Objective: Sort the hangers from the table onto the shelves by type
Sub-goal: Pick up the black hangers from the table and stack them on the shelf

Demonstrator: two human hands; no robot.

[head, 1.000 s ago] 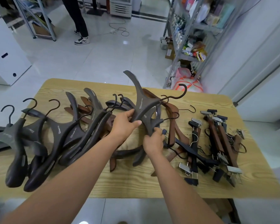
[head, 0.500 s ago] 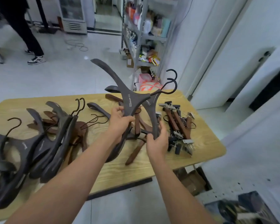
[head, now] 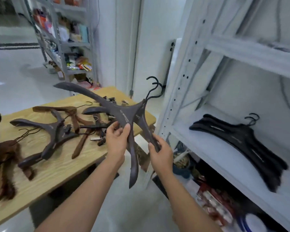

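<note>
White shelf (head: pixel 216 148) bearing black hangers (head: pixel 241 139), both hands' fingers (head: pixel 126 131) clasping dark hangers (head: pixel 124 114).

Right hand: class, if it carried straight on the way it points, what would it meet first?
Probably the white metal shelf upright. The right hand, gripping dark grey wooden hangers, points up and away towards it; depth is unclear.
</note>
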